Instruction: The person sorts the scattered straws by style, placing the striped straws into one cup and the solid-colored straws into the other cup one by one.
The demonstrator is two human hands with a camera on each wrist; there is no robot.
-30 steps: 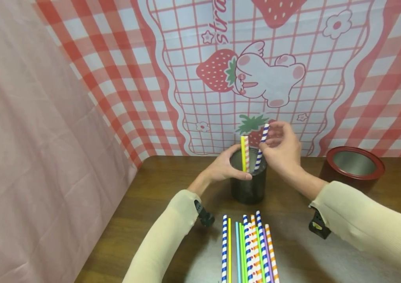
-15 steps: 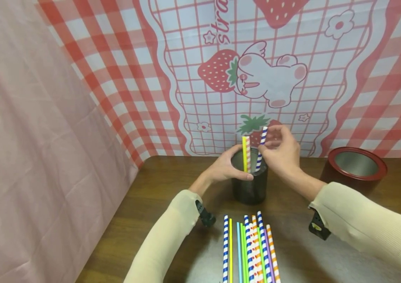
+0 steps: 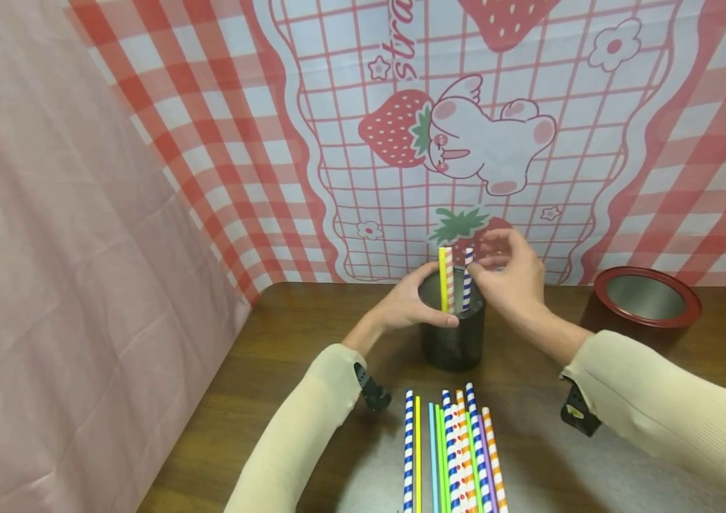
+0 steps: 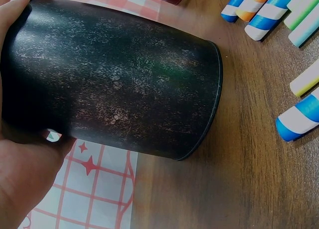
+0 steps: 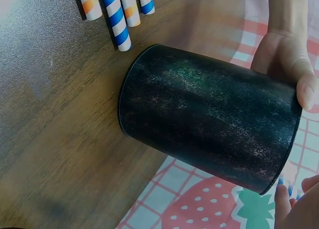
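My left hand (image 3: 409,299) grips the dark metal can (image 3: 455,345) around its rim, thumb along the front. Inside the can stand a yellow straw (image 3: 443,278), a pink-striped straw (image 3: 449,281) beside it, and a navy-and-white striped straw (image 3: 468,281) at the right. The top of that navy straw is right at the thumb tip of my right hand (image 3: 513,278), whose fingers are spread apart over the can's right rim. In the left wrist view the can (image 4: 114,74) fills much of the picture. The right wrist view shows the can's side (image 5: 209,114) and my left thumb (image 5: 305,92) at its rim.
Several paper and plain straws (image 3: 459,456) lie side by side on the wooden table (image 3: 260,370), in front of the can. A red-rimmed can (image 3: 645,306) stands at the back right. A strawberry-print cloth (image 3: 465,142) hangs behind the table, with a pink curtain (image 3: 80,285) at the left.
The navy-and-white straw has sunk lower into the can and tilted from leaning right to nearly upright, leaving my right fingers' grasp. My left hand and the can stay put.
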